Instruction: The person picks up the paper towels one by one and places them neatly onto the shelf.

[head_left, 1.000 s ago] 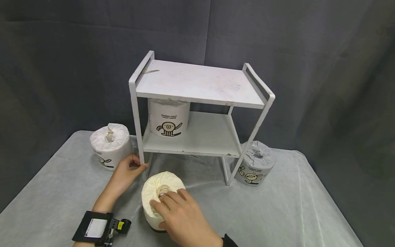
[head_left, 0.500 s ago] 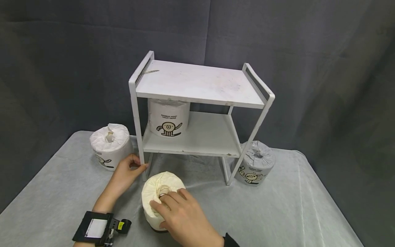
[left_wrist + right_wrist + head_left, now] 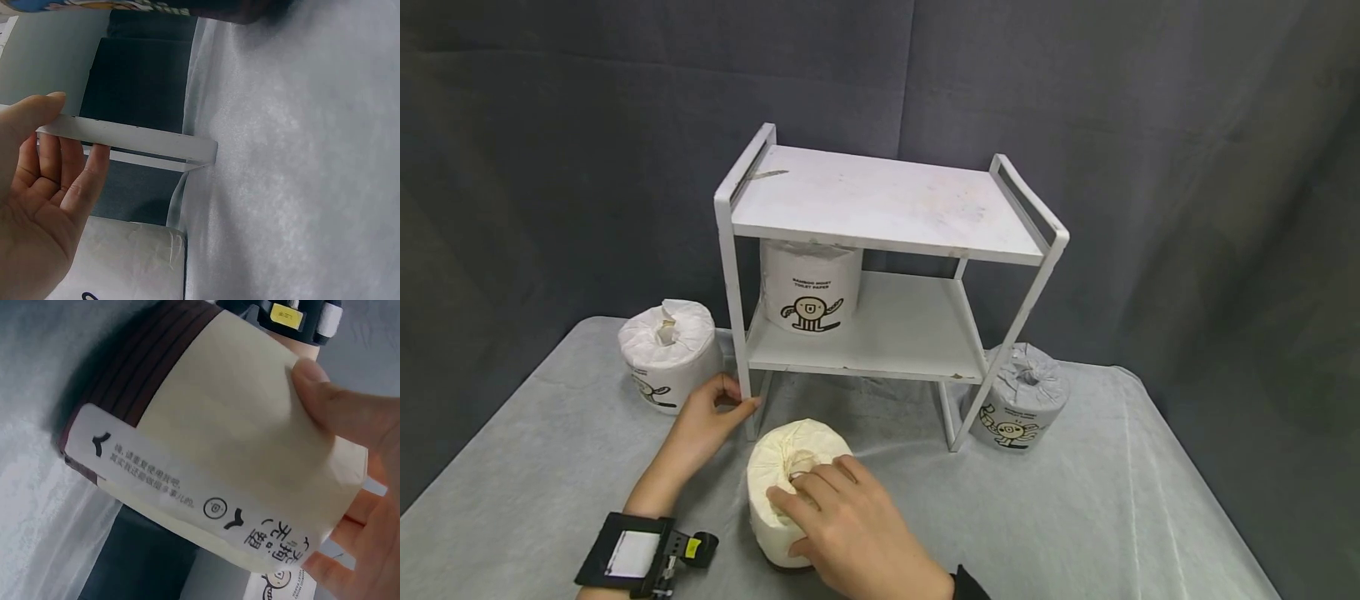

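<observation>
My left hand (image 3: pixel 703 421) pinches the front left leg (image 3: pixel 144 139) of a white two-tier shelf (image 3: pixel 887 200), near its lower end. In the left wrist view the thumb lies on one side of the leg and the fingers on the other. My right hand (image 3: pixel 861 525) grips a cream paper-wrapped toilet roll (image 3: pixel 767 475) in front of the shelf, with fingertips at the hole in its top. From the right wrist view, the thumb presses the side of the wrapper (image 3: pixel 237 412), which has a dark brown base band and black print. Some right fingertips are hidden.
A white toilet roll (image 3: pixel 812 287) stands on the lower shelf at the left. Another white roll (image 3: pixel 673 358) sits left of the shelf, and a greyish one (image 3: pixel 1026 400) stands by its right leg. A dark curtain (image 3: pixel 1075 100) hangs behind the cloth-covered table (image 3: pixel 1075 517).
The cream roll has shifted very slightly to the right and towards me, along with my right hand. The left hand and the shelf look unmoved.
</observation>
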Demonstrator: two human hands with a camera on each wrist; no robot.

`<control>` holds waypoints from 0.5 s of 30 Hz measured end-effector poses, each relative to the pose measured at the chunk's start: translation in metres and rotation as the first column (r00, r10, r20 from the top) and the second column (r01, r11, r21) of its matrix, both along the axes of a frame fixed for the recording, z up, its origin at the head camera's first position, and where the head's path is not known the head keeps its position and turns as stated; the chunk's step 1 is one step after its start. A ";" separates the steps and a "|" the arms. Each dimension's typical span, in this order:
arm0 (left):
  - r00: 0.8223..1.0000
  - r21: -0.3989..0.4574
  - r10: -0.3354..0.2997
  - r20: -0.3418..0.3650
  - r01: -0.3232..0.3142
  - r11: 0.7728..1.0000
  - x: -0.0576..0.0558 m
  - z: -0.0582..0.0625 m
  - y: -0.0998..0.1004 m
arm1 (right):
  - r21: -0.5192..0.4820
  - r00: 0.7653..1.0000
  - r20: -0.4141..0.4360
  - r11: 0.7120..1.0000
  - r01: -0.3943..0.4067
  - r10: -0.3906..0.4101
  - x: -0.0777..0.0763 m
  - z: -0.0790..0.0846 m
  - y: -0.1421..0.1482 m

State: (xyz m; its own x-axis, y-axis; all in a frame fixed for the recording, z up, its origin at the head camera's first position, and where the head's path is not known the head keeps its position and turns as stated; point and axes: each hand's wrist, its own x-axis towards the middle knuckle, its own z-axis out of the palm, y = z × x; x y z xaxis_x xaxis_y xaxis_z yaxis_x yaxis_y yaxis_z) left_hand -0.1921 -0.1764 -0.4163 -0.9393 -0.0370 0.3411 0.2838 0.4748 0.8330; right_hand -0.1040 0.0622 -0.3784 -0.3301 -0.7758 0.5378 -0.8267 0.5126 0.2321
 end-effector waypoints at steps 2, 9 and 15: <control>1.000 0.008 -0.003 -0.018 0.003 1.000 -0.001 -0.002 0.000 | 0.000 1.000 -0.014 1.000 -0.010 0.010 0.000 0.002 0.001; 1.000 0.013 0.006 -0.024 -0.006 1.000 -0.001 -0.003 0.000 | -0.011 0.998 -0.038 0.999 -0.040 0.040 0.003 0.011 0.006; 1.000 0.000 -0.002 0.028 0.002 1.000 0.000 0.001 0.000 | -0.025 0.999 -0.019 0.999 -0.042 0.042 0.006 0.020 0.011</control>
